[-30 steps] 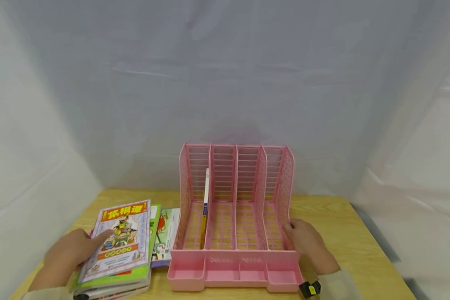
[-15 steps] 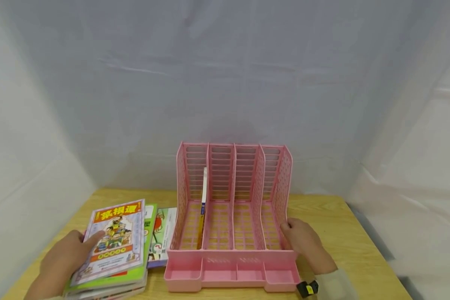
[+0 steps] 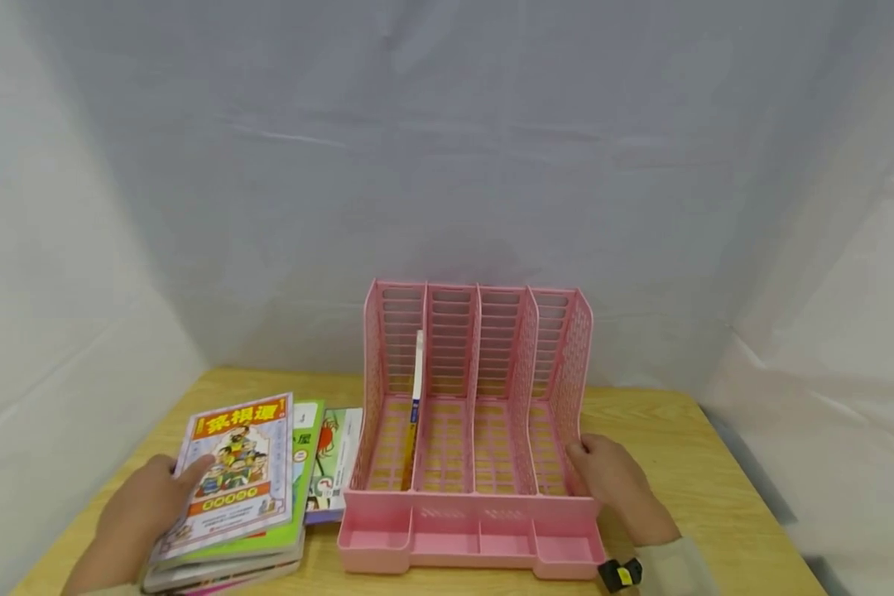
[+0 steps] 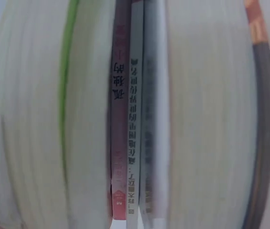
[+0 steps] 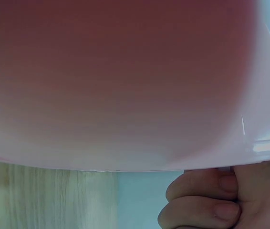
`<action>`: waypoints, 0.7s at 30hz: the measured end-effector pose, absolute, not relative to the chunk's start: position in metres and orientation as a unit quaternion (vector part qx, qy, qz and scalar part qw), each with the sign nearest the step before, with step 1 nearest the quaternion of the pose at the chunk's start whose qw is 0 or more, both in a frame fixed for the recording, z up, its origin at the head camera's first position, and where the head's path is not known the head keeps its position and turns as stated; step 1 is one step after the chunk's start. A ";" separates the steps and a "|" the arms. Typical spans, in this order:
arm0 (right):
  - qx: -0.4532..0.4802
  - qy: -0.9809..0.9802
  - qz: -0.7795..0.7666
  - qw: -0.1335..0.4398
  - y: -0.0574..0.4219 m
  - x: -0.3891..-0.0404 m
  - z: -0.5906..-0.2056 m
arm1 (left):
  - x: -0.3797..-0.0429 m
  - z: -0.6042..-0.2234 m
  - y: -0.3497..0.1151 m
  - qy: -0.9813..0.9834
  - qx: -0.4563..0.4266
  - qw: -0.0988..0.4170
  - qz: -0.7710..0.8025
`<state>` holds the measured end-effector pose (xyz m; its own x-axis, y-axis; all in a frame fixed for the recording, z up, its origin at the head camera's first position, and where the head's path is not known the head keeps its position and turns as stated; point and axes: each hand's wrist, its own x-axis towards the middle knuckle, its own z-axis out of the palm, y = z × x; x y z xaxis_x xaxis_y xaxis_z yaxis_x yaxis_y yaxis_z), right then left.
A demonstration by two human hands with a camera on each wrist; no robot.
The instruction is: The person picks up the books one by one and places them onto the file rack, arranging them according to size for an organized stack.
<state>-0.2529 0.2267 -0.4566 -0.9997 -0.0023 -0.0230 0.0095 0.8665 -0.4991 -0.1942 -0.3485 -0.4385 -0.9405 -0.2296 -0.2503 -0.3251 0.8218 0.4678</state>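
In the head view my left hand (image 3: 145, 501) grips the left edge of a purple-bordered comic book (image 3: 240, 476) on top of a stack. Its thumb lies over the cover; the other fingers are hidden. Under that book a green book (image 3: 307, 443) shows, with further books below. The left wrist view faces their page edges (image 4: 213, 114) and a few spines (image 4: 119, 109). My right hand (image 3: 617, 480) holds the lower right side of a pink desk file rack (image 3: 465, 505), fingers curled at its wall. One slim book (image 3: 415, 406) stands upright in the rack's leftmost slot.
A book with a crab on its cover (image 3: 333, 459) lies between the stack and the rack. Small open trays run along the rack's front. The wooden table (image 3: 685, 497) is bounded by pale sheeting (image 3: 447, 165) at the back and sides.
The top comic book and my left hand have shifted slightly left, baring more of the green cover beneath. My right hand stays at the rack. The head view has swayed a little.
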 end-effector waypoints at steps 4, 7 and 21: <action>0.000 0.967 -0.254 0.010 0.227 -0.254 -0.458 | -0.194 -0.437 -0.348 0.948 -0.146 0.103 0.264; -0.001 0.966 -0.258 0.012 0.226 -0.254 -0.458 | -0.194 -0.437 -0.350 0.948 -0.145 0.104 0.262; -0.009 0.966 -0.256 0.019 0.228 -0.255 -0.458 | -0.185 -0.444 -0.355 0.932 -0.146 0.090 0.319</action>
